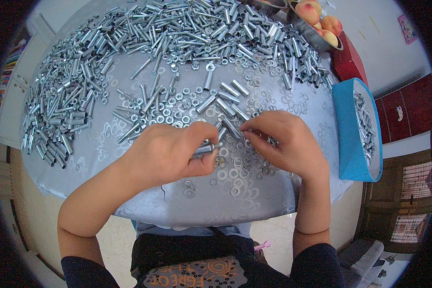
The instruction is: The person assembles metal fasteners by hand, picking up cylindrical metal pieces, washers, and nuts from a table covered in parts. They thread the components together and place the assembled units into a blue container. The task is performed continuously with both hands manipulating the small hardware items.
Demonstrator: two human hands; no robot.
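My left hand [175, 149] is closed around a shiny metal sleeve [204, 149] with a rod-like end sticking out toward the right. My right hand [285, 141] is a short way off, its thumb and fingers drawn together. Small metal pieces [272, 141] show in the gap of its curled fingers; whether they are held or lie behind is unclear. Its fingertips are beside a loose metal sleeve [232, 128]. Between and below the hands lie many flat washers [235, 174]. Just beyond are hex nuts [169, 119], bolts [144, 93] and more sleeves [225, 106].
A large heap of sleeves and bolts [177, 29] curves along the table's far and left sides. The table [177, 211] has a silvery patterned cloth. At the right edge stands a blue box [345, 129] of metal parts. Farther back are a bowl of peaches [329, 44] and a red box [349, 60].
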